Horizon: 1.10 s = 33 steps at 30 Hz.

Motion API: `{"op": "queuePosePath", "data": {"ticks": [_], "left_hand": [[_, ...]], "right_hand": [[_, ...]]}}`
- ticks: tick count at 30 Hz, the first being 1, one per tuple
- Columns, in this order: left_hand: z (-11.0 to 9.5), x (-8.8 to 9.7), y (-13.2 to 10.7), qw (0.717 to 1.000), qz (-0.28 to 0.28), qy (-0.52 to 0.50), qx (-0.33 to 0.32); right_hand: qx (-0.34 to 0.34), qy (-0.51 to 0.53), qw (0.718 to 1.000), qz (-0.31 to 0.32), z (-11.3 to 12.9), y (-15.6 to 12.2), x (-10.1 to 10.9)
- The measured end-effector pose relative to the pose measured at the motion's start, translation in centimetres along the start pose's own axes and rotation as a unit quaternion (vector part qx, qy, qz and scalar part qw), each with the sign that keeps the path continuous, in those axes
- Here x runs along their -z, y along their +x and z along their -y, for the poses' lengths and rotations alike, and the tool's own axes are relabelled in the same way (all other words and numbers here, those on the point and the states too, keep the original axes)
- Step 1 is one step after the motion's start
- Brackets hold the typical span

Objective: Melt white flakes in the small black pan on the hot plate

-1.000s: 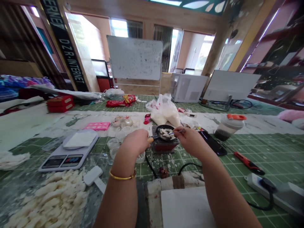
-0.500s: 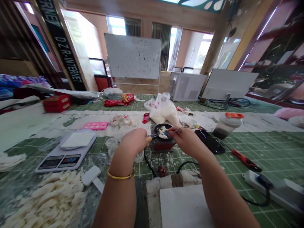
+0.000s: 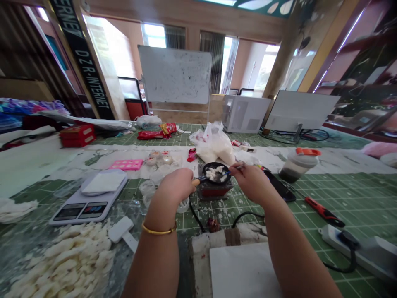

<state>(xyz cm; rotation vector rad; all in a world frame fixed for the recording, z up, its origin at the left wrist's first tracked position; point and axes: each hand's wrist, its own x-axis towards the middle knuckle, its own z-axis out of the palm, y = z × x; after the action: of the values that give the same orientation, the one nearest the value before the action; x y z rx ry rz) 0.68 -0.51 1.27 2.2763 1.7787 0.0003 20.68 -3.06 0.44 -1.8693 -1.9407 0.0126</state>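
My left hand (image 3: 178,184) is closed round the handle of a small black frying pan (image 3: 204,169); the wooden end of the handle pokes out past my fingers. White lumps (image 3: 212,173) lie in the pan, which rests on a small red-sided hot plate (image 3: 214,191). At the pan's right rim my right hand (image 3: 243,174) pinches a thin stirring tool (image 3: 228,173) with a bluish end that reaches over the pan. The tool's exact kind is too small to make out.
A kitchen scale (image 3: 93,198), a pile of white pieces (image 3: 68,265) and a white scraper (image 3: 121,230) lie left. A phone (image 3: 281,186), lidded shaker cup (image 3: 298,164), screwdriver (image 3: 324,211) and power strip (image 3: 344,244) are right. A plastic bag (image 3: 214,145) stands behind the pan.
My right hand has drawn back to the right with the tool, from over the pan to its rim. The white lumps have shifted and spread in the pan. My left hand keeps its grip.
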Motion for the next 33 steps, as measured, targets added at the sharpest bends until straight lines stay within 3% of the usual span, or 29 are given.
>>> {"op": "queuePosePath", "data": {"ticks": [4,8,13,16,21,26,33], "left_hand": [[0.0,0.0,0.0,1.000,-0.001,0.000,0.003],[-0.1,0.1,-0.1,1.000,0.003,-0.002,0.003],[-0.2,0.2,-0.2,1.000,0.002,-0.001,0.005],[-0.2,0.2,-0.1,1.000,0.001,-0.001,-0.001],[-0.2,0.2,-0.1,1.000,-0.004,-0.002,-0.003],[0.0,0.2,0.0,1.000,0.004,-0.007,-0.003],[0.2,0.3,0.0,1.000,0.003,-0.018,-0.024]], "right_hand": [[-0.010,0.013,0.999,-0.047,-0.4,0.6,-0.7],[0.010,0.049,0.999,-0.012,-0.5,0.9,-1.5],[0.032,0.092,0.995,-0.031,-0.1,0.1,-0.9],[0.045,0.128,0.991,0.005,0.1,0.1,-0.8],[-0.017,0.117,0.993,-0.007,-0.2,2.2,-0.7],[-0.066,0.210,0.975,-0.033,-1.1,4.0,-1.8],[-0.095,0.323,0.939,-0.067,-3.1,2.3,-4.3]]}}
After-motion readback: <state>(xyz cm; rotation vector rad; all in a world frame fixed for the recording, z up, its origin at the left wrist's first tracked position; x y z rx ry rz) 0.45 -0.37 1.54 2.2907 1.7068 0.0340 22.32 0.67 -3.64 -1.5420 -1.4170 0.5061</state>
